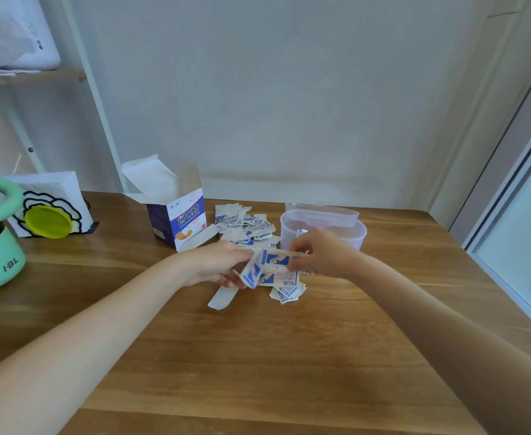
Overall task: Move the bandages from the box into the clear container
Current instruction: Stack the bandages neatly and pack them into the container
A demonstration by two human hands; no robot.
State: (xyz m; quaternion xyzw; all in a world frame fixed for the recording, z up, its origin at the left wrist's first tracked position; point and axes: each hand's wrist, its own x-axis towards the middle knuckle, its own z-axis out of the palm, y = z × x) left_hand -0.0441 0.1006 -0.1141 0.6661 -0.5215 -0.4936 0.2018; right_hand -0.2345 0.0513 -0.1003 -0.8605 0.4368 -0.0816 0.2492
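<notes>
On the brown wooden table (257,356), my left hand (217,265) and right hand (323,252) pinch opposite ends of one blue-and-white wrapped bandage (275,260), its length running left to right. Behind lies a loose pile of wrappers (245,224), between one open purple cardboard box (176,221) and one clear plastic container (323,227).

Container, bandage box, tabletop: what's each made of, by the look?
Clear container: translucent plastic, slightly frosted; the inside shows through its wall.
Bandage box: thin printed cardboard, plain inside; its open flaps are creased.
Table: wood or wood-look laminate, satin finish; grain lines visible, can't tell which.
</notes>
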